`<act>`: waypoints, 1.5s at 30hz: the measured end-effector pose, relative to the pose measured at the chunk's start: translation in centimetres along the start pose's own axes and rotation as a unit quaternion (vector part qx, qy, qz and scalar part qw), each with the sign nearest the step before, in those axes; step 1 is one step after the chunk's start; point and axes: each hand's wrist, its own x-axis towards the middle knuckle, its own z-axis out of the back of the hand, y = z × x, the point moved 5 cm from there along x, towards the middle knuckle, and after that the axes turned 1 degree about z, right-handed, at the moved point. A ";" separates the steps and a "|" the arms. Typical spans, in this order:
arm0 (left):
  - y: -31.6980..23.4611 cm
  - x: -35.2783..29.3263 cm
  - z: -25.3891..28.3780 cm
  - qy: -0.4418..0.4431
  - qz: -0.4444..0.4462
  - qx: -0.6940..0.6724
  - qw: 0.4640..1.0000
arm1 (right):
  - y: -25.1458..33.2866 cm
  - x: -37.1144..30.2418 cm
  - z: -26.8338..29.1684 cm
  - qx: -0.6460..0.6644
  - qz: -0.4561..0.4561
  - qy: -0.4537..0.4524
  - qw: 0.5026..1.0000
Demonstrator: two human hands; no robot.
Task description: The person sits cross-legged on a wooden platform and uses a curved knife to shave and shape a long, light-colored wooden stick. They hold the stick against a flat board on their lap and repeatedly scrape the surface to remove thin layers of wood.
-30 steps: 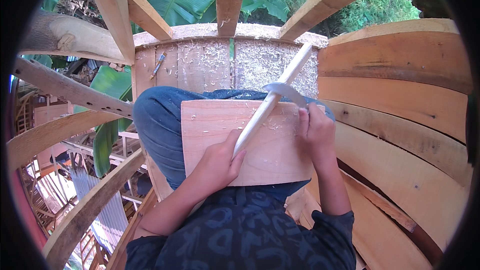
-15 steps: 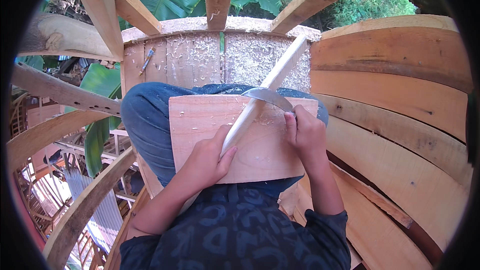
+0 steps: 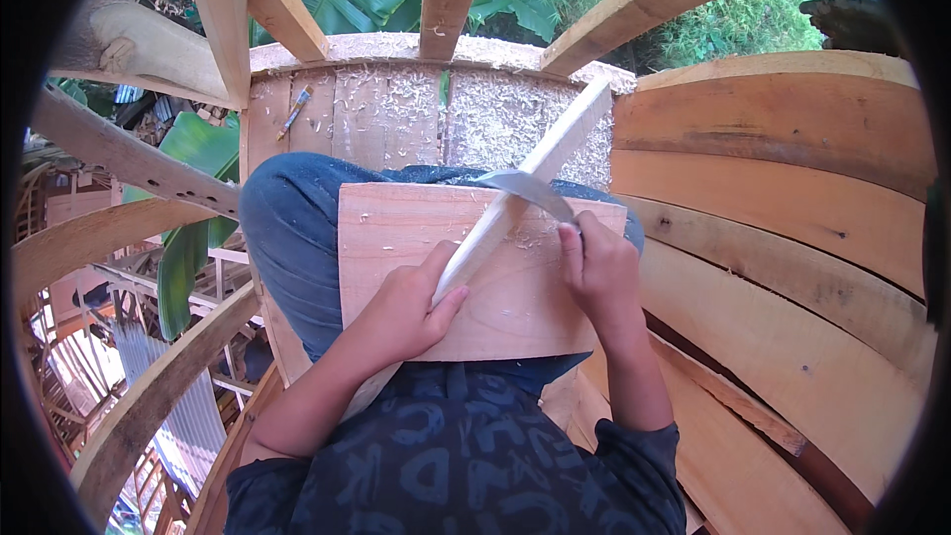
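From my remote seat I have the left hand (image 3: 411,307) wrapped around the near end of a pale stick (image 3: 557,144), thumb along one side and fingers closed on the other. The stick slants across the middle, its far end pointing away to the right; I take it that gripping the near end keeps it from twisting under the blade. The right hand (image 3: 602,267) is curled tightly around a curved knife (image 3: 535,190); its fingers cover the handle, so I cannot see how much sits inside the fist. The blade lies crosswise over the stick, well clear of the left fingers, which seems the safer spacing.

Beneath both is a flat board (image 3: 396,228), set across the lap over the blue trousers (image 3: 297,218). I judge it serves as a firm surface and shields the legs from the edge. A few chips rest on it.

I make out no container near the hands: the wood shavings (image 3: 515,124) are loose on the far planks (image 3: 265,124), thickest toward the right. On the far left, a small brush (image 3: 295,111) lies apart from them.
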 end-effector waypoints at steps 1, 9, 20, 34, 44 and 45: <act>0.0 0.0 0.2 -0.004 -0.005 -0.003 1.000 | 0.1 0.1 -0.4 -0.006 0.005 0.000 1.000; -0.5 -0.2 0.5 -0.025 -0.040 0.021 0.999 | -2.2 1.9 -0.3 -0.085 -0.002 -0.038 0.996; 0.0 -0.2 0.5 0.000 -0.028 -0.036 0.999 | 1.0 0.7 -0.6 -0.002 0.017 0.004 1.000; 0.0 -0.1 0.5 0.011 -0.031 -0.033 0.999 | -0.9 1.4 -0.5 -0.054 0.027 -0.040 0.997; 0.3 0.0 0.2 0.015 -0.031 -0.016 0.999 | 0.6 1.2 -0.1 -0.043 0.080 -0.009 0.996; 0.2 0.0 0.2 0.013 -0.033 -0.015 0.999 | -1.2 2.0 -0.2 -0.064 0.032 -0.041 0.997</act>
